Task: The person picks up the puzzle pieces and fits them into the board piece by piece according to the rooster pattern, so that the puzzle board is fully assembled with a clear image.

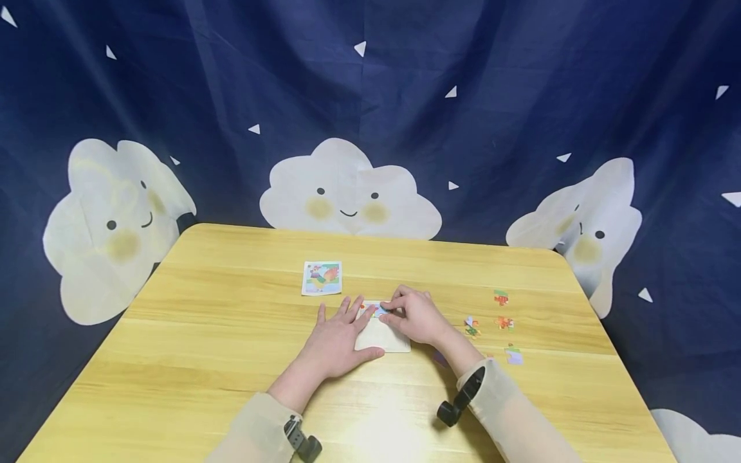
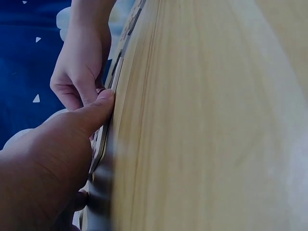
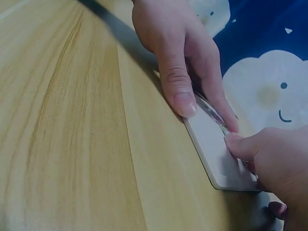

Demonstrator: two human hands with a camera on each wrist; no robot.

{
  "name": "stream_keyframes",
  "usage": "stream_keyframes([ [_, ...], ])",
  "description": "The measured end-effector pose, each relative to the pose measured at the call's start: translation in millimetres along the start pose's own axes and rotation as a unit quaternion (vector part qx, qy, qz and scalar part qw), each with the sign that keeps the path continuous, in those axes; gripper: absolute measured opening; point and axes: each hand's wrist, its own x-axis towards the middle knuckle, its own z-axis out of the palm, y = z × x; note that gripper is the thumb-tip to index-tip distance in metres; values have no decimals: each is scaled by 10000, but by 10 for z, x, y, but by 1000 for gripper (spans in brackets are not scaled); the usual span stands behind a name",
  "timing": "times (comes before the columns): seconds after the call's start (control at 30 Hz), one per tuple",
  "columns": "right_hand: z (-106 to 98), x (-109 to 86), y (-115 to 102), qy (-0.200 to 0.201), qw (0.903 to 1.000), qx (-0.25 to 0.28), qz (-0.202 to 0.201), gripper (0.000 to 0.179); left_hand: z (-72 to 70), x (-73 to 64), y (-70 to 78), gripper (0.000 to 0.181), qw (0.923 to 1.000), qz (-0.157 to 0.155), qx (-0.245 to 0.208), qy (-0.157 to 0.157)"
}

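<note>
A small white puzzle board (image 1: 383,337) lies on the table, with colourful puzzle pieces (image 1: 367,310) along its far side. My left hand (image 1: 338,347) lies spread over the board's left part, its fingers fairly straight. In the right wrist view, its thumb presses on the near edge of the board (image 3: 207,149). At the far right part of the board, my right hand (image 1: 419,316) pinches a light-blue puzzle piece (image 1: 382,311) between thumb and fingers, low over the board. The fingers hide much of that piece.
A printed picture card (image 1: 322,278) of a colourful bird lies beyond the board, to the left. Several loose puzzle pieces (image 1: 505,323) are scattered on the right of the wooden table (image 1: 191,334). A purple piece (image 1: 441,359) sits partly under my right forearm.
</note>
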Motion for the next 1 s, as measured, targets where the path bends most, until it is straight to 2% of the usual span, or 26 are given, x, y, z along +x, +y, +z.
stream_keyframes([
  [0.33, -47, -19, -18, -32, 10000, 42, -35, 29, -16, 12, 19, 94, 10000, 37, -64, 13],
  [0.63, -4, -18, -20, 148, 9999, -26, 71, 28, -23, 11, 14, 92, 9998, 84, -123, 116],
  [1.0, 30, -11, -28, 203, 9997, -104, 91, 28, -40, 42, 6, 90, 9999, 131, 41, -18],
])
